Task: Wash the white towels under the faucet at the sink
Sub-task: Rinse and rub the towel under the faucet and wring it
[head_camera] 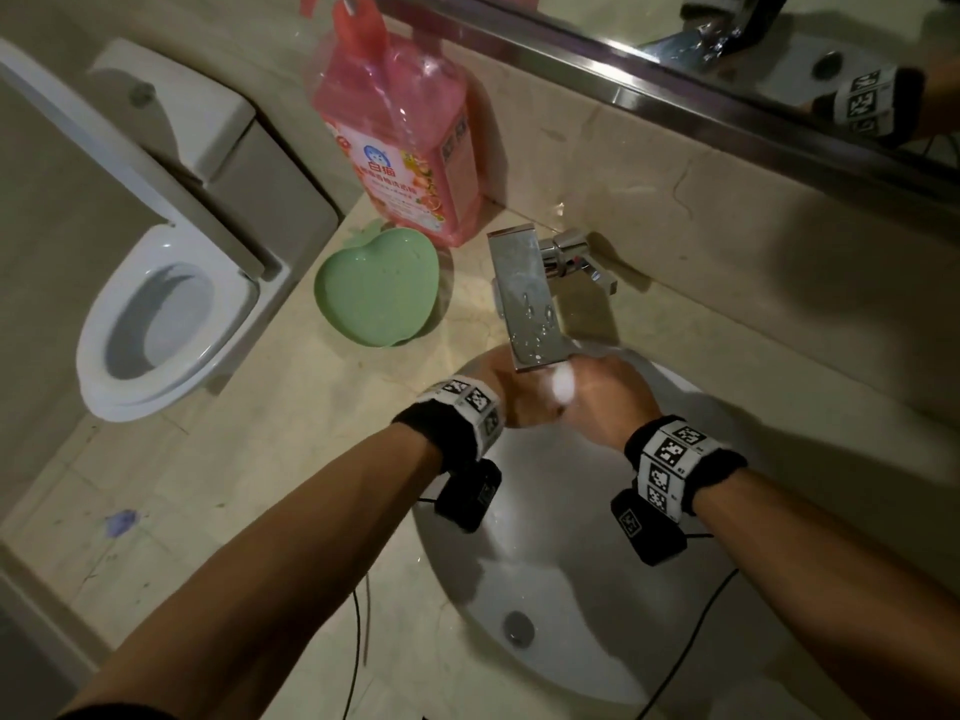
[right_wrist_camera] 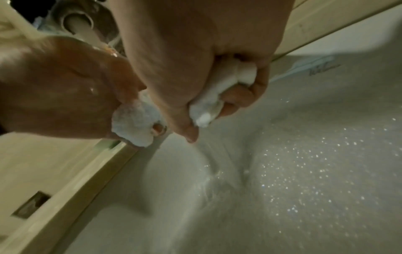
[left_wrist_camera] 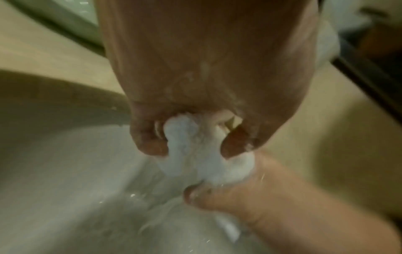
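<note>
A wet white towel (head_camera: pixel 563 384) is bunched between both hands just below the flat chrome faucet (head_camera: pixel 527 298), over the back of the white sink (head_camera: pixel 561 579). My left hand (head_camera: pixel 514 397) grips one end of the towel (left_wrist_camera: pixel 191 151) with curled fingers. My right hand (head_camera: pixel 605 402) squeezes the other end of the towel (right_wrist_camera: pixel 219 96) in a fist. Water runs off the cloth into the basin (right_wrist_camera: pixel 217 171). The left hand (right_wrist_camera: pixel 71 96) shows in the right wrist view, and the right hand (left_wrist_camera: pixel 250 197) shows in the left wrist view.
A pink detergent bottle (head_camera: pixel 400 142) stands at the back of the counter, with a green apple-shaped dish (head_camera: pixel 371 293) in front of it. A white toilet (head_camera: pixel 161 309) is to the left. The sink drain (head_camera: pixel 518 627) lies near the front. A mirror edge (head_camera: pixel 675 90) runs above.
</note>
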